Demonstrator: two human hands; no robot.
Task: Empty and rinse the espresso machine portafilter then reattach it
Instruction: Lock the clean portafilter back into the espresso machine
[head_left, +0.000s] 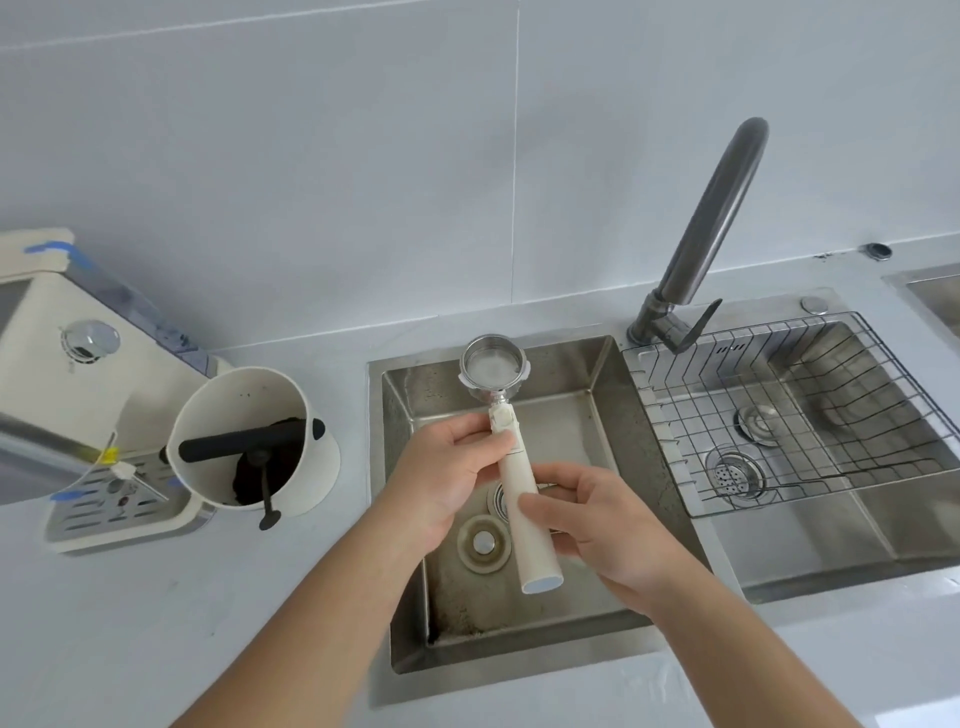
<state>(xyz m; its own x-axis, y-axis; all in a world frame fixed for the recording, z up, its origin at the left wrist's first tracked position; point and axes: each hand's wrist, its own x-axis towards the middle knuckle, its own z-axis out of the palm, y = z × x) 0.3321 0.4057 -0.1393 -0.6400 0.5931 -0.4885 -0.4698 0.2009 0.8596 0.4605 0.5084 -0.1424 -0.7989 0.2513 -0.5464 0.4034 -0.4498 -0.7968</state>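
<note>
The portafilter (494, 365) has a steel basket and a long cream handle; it is held over the small left sink basin (597, 384), basket facing up and looking empty of grounds. My left hand (447, 467) grips the handle near the basket. My right hand (592, 514) holds the handle lower down, fingers wrapped around it. The cream espresso machine (78, 364) stands at the far left with its drip tray (119, 504) in front.
A white knock box (311, 467) with a black bar and dark coffee grounds inside sits between machine and sink. A dark grey faucet (711, 218) rises behind the sinks, spout swung up and right. A wire rack (779, 415) lies in the larger right basin.
</note>
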